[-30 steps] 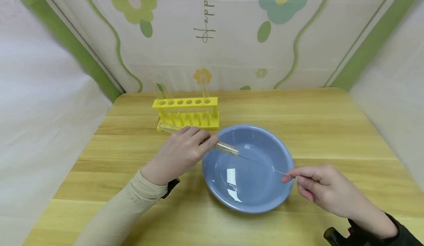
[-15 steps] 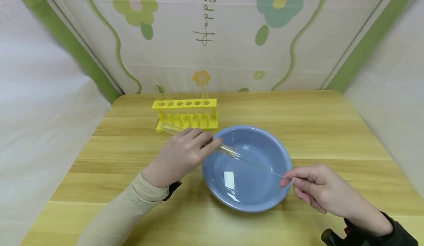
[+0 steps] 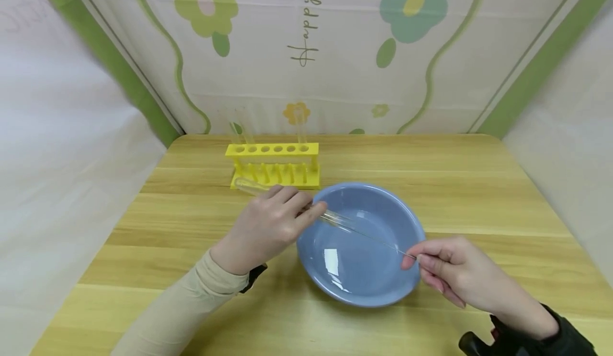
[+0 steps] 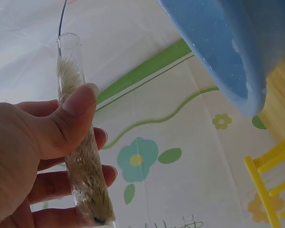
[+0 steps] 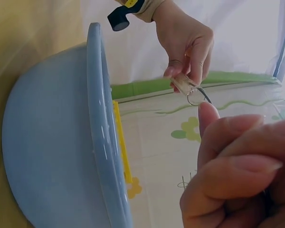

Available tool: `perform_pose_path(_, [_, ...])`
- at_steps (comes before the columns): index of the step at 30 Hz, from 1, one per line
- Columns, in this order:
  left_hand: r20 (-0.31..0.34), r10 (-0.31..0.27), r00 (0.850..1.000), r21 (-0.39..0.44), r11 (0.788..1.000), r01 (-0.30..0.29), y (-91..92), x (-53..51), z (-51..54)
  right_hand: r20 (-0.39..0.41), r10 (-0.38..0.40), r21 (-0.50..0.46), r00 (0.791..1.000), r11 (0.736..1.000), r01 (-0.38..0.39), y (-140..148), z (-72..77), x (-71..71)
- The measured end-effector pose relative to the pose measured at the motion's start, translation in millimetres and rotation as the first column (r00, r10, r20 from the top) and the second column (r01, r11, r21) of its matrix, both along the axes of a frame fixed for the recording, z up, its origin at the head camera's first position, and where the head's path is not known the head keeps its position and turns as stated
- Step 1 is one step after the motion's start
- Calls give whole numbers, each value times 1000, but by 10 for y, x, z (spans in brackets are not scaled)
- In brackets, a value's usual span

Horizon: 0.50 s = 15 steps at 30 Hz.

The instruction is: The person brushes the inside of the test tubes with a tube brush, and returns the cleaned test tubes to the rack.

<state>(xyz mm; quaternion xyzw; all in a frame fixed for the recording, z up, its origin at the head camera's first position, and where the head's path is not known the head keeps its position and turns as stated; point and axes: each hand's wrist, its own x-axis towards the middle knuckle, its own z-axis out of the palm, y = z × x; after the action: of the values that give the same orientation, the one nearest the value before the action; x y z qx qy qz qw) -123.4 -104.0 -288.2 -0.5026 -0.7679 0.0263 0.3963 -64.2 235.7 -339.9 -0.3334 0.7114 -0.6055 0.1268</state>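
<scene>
My left hand (image 3: pixel 268 225) grips a clear glass test tube (image 4: pixel 80 156) above the left part of a blue basin (image 3: pixel 364 297). The tube slants, its rounded end toward the yellow rack and its mouth over the basin. Inside it is a test tube brush (image 4: pixel 92 185) with pale bristles, seen through the glass in the left wrist view. The brush's thin wire handle (image 3: pixel 378 240) runs out of the mouth to my right hand (image 3: pixel 462 276), which pinches it between thumb and index finger near the basin's right rim.
Behind the left hand stands a yellow test tube rack (image 3: pixel 273 149) holding a few clear tubes. Drops dot the basin's inner wall in the left wrist view. A patterned curtain (image 3: pixel 345 79) hangs behind the wooden table (image 3: pixel 479 185).
My right hand has moved slightly left, closer to the tube's mouth, shortening the wire showing outside. The left hand keeps its grip on the tube. The view has shifted a little.
</scene>
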Motion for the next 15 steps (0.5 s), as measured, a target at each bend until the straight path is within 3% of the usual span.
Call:
perform_pose_path(6, [-14,-14,1000,24,1000,14,47,23,-6,68,-12,28,998,1000,10,-43,32,-14])
perform_pose_path(15, [-108,-66,992,34,997,70,193,50,-79,125,16,19,992,1000,-19,-188,45,-48])
